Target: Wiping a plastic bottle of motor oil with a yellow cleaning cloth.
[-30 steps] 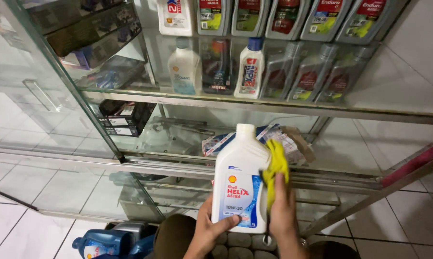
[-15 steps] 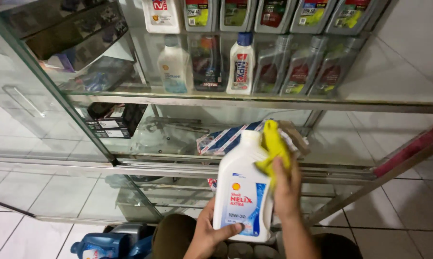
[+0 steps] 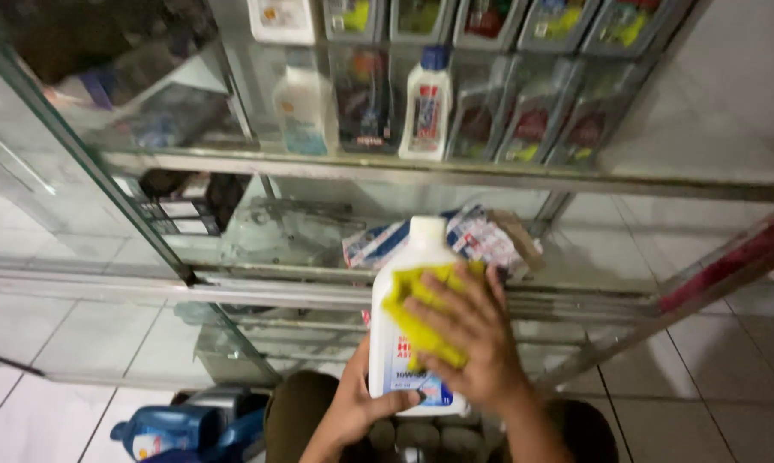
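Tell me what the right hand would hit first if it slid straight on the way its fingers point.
The right hand points up and left over the yellow cloth on the white bottle. Past the bottle's edge, probably the glass cabinet; depth is unclear.

both forearms bare, no sleeves, watch or rings seen. left hand [image 3: 359,405] and right hand [image 3: 473,343] ungloved, fingers [image 3: 443,291] uncovered. olive-brown trousers [image 3: 297,411] on the knees; dark fabric lower right, blurred.

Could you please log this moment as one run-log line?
left hand: grips base of white bottle | right hand: presses yellow cloth on its front | behind: glass shelf
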